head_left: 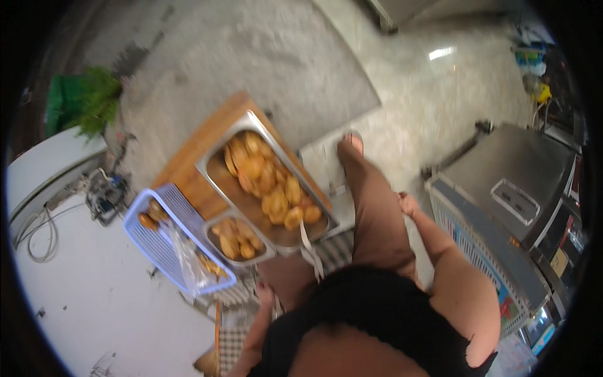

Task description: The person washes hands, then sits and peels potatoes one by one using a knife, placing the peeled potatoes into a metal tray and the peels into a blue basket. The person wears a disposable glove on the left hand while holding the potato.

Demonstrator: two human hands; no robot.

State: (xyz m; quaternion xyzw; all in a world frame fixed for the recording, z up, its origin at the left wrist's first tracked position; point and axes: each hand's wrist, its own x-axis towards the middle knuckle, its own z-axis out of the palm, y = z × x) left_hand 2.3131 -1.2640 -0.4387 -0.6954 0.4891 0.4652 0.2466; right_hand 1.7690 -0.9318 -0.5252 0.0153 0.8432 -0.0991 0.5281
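My left hand [265, 294] is low beside my left thigh, near the blue-purple plastic basket; its grip is blurred. My right hand [408, 204] rests next to my right knee, fingers partly hidden, and whether it holds anything cannot be made out. Before me, a large steel pan [221, 198] sits on a wooden board [188, 162] with glossy yellow-brown food pieces [275, 200] in it. A smaller steel pan [271, 253] next to it holds paler pieces [235, 238]. A white strip [308, 247] hangs from the big pan's near edge towards my lap.
The slotted basket [153, 245] holds brown pieces and a clear plastic bag [188, 259]. A white surface [108, 301] lies at left, with a cable [40, 238]. At right stand a steel cabinet [509, 179] and a white crate [464, 235]. Leafy greens [99, 101] lie far left.
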